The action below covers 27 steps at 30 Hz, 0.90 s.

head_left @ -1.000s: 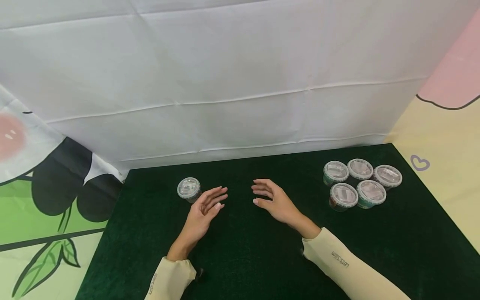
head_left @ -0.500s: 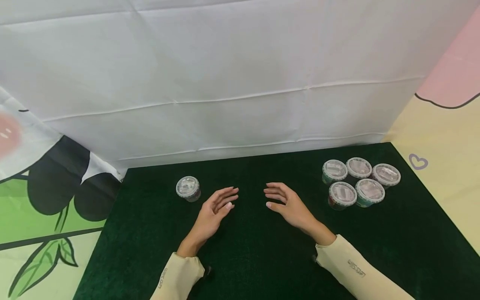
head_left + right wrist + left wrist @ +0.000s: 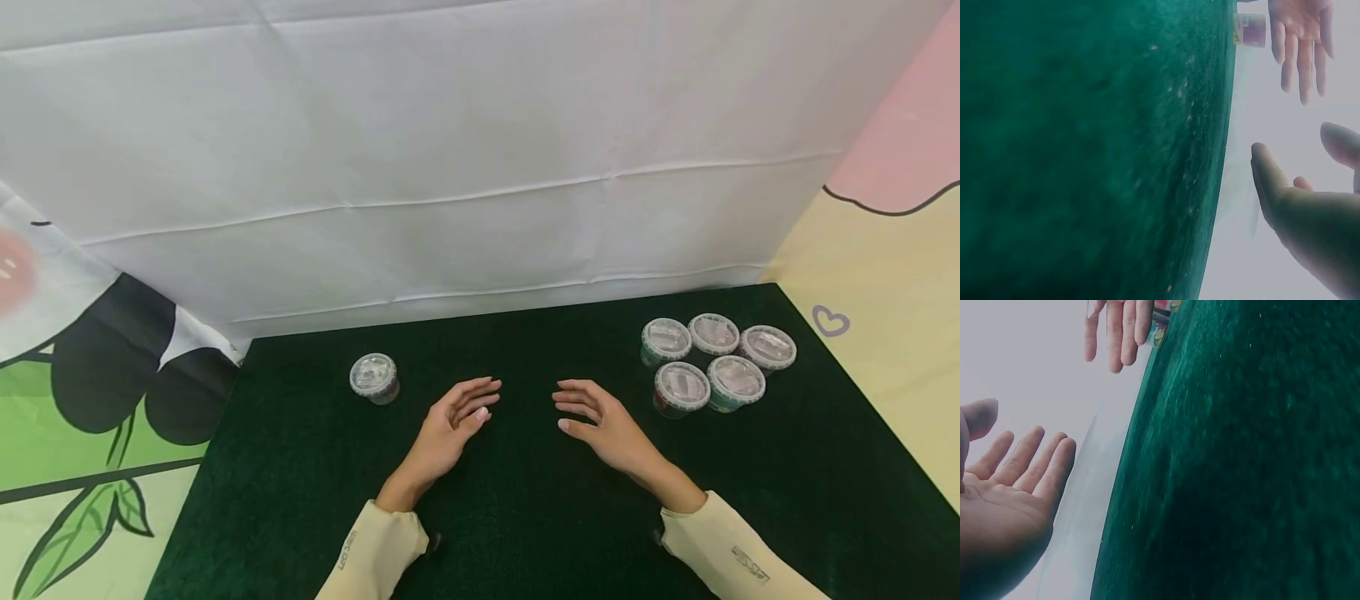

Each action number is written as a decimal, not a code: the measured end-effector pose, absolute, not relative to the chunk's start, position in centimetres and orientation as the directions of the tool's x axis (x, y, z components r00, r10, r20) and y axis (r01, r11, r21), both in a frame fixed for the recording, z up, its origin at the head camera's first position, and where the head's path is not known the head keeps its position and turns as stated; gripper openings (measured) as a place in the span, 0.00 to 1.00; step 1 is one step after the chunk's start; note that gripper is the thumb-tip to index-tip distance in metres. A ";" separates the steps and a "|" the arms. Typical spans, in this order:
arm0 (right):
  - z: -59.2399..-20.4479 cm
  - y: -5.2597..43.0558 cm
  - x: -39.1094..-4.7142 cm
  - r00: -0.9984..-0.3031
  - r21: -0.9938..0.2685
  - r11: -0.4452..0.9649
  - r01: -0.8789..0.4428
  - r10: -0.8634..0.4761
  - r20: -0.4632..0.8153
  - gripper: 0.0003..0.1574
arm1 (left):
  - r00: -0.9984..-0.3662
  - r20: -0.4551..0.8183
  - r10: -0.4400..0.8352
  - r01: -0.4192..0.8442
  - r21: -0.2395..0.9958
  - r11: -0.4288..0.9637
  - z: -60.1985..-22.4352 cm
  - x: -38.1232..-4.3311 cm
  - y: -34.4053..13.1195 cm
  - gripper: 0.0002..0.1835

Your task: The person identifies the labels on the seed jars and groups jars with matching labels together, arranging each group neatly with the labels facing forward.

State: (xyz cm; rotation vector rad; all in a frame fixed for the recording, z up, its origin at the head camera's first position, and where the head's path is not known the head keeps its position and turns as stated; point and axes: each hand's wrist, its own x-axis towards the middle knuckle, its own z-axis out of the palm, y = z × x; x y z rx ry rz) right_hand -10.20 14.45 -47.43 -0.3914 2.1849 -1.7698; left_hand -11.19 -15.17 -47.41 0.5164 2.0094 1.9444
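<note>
My left hand (image 3: 450,429) hovers over the middle of the dark green table, fingers relaxed and holding nothing. Facing it across a gap, my right hand (image 3: 611,429) is likewise loose and bare. A small lidded tub (image 3: 374,377) stands upright to the left of my left hand, apart from it; the right wrist view shows this tub (image 3: 1250,30) side-on with a pinkish body. Beyond my right hand, several similar tubs (image 3: 682,388) with clear lids stand grouped near the table's far right corner. What the tubs contain cannot be made out.
The green cloth-covered table (image 3: 495,533) ends at a white fabric wall (image 3: 480,167) at the back. Printed cloth panels stand on the left (image 3: 67,400) and on the right (image 3: 892,350).
Both hands have moved to the right and slightly toward me. My left hand has drawn clear of the single tub. The tubs stay where they were.
</note>
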 end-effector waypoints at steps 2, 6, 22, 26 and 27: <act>-47.5 15.0 -9.9 -0.920 -0.977 0.212 -0.016 -0.387 -0.069 0.36 | -0.888 0.037 0.458 0.053 0.998 0.023 -47.5 -11.2 -14.8 0.26; -47.5 15.9 -9.5 -0.923 -0.975 0.223 -0.007 -0.377 -0.080 0.36 | -0.880 0.037 0.473 0.055 0.998 0.024 -47.6 -11.3 -14.1 0.26; -47.5 18.3 -7.6 -0.930 -0.970 0.240 0.032 -0.348 -0.117 0.36 | -0.849 -0.013 0.528 0.035 0.996 0.081 -47.6 -11.1 -11.1 0.25; -47.5 19.2 -7.4 -0.934 -0.969 0.243 0.040 -0.336 -0.123 0.36 | -0.847 -0.021 0.531 0.040 0.994 0.102 -47.6 -11.1 -10.3 0.26; -47.5 19.4 -7.4 -0.935 -0.969 0.244 0.040 -0.333 -0.123 0.35 | -0.847 -0.022 0.532 0.041 0.994 0.106 -47.6 -11.1 -10.1 0.26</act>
